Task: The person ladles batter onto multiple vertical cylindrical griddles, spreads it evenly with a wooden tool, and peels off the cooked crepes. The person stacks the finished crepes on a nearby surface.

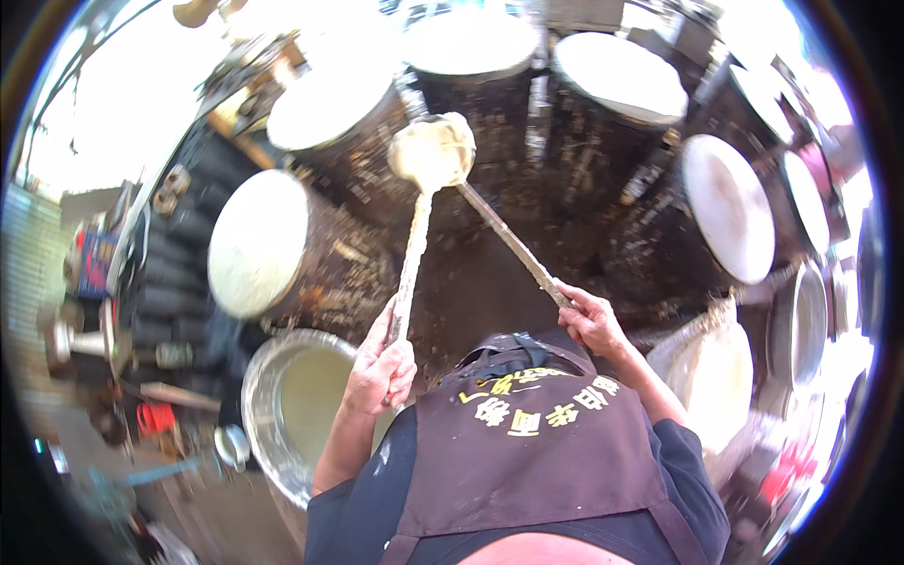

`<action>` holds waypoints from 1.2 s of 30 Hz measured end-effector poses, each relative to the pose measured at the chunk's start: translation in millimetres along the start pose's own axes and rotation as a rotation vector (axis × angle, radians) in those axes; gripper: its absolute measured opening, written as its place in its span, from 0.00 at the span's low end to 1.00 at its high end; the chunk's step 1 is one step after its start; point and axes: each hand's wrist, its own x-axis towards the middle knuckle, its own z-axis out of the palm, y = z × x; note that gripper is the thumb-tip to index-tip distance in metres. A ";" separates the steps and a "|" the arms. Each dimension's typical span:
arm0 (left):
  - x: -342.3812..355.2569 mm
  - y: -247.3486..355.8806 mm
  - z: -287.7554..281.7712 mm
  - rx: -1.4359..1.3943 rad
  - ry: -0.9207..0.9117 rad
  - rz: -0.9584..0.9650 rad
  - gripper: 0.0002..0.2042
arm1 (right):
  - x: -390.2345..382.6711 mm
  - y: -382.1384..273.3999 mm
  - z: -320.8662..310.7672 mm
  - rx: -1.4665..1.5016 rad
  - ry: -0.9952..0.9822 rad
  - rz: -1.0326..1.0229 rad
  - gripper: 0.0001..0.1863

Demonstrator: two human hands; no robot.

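My left hand point(379, 372) is closed round the lower end of a stick point(412, 254) coated in pale paste. A thinner, flat-looking stick point(513, 243) has its near end between the fingers of my right hand point(591, 320). The two sticks slant away from me and come together at a thick, pale lump of dough-like paste point(433, 151). That lump is held up in front of the dark drums and hides the sticks' far ends. Whether it is stuck to one stick or both, I cannot tell.
Several dark, stained drums with round white tops, such as a near left drum point(259, 243) and a right drum point(727, 209), curve around me. A bucket point(256, 405) of pale liquid stands beside my left forearm. By my right forearm is a whitish bag point(706, 377).
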 end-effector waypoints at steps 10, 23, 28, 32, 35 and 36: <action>182.9 -15.7 161.4 0.008 -0.393 -0.530 0.26 | -108.4 58.0 -102.1 -0.260 0.775 -0.240 0.27; 314.6 -150.4 411.3 0.672 -0.798 -0.514 0.19 | -186.6 87.1 -206.6 -0.309 1.452 -0.127 0.28; 385.3 -219.1 420.3 1.082 -0.948 0.053 0.21 | -161.2 80.2 -211.6 -0.323 1.450 0.037 0.31; 427.0 -214.3 434.9 1.450 -0.990 0.575 0.22 | -135.2 100.6 -205.0 -0.406 1.509 0.176 0.32; 464.0 -177.0 461.9 1.712 -0.954 1.013 0.27 | -112.0 98.3 -199.9 -0.441 1.561 0.286 0.31; 471.5 -165.6 471.1 1.714 -0.910 1.098 0.28 | -101.7 97.0 -199.6 -0.432 1.581 0.302 0.31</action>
